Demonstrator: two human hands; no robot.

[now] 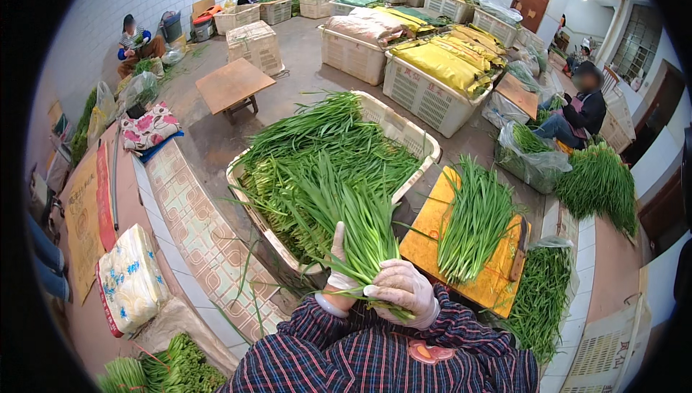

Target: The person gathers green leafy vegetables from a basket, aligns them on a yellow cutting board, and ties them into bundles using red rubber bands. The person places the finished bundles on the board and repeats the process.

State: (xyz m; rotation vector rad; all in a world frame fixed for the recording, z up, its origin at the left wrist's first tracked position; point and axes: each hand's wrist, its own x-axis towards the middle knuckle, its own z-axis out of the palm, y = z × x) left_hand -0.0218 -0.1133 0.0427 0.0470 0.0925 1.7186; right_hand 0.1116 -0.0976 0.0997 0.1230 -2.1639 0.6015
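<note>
In front of my chest, both gloved hands hold a bunch of long flat green leaves, apparently garlic chives (pixel 367 231). My left hand (pixel 339 263) supports the bunch from its left side, index finger pointing up. Curled around the pale stem ends is my right hand (pixel 405 291). Leaf tips reach over a white plastic crate (pixel 430 147) heaped with more chives (pixel 319 139). To the right, a yellow board (pixel 421 249) carries a loose pile of chives (pixel 473 220). A knife with a wooden handle (pixel 517 266) lies along the board's right edge.
A plastic bag of greens (pixel 540 295) stands right of the board. Tied bundles (pixel 175 366) lie at lower left. Beyond the crate are a low wooden table (pixel 235 84) and crates under yellow covers (pixel 440 63). A seated person (pixel 581 106) works at right; others sit farther back.
</note>
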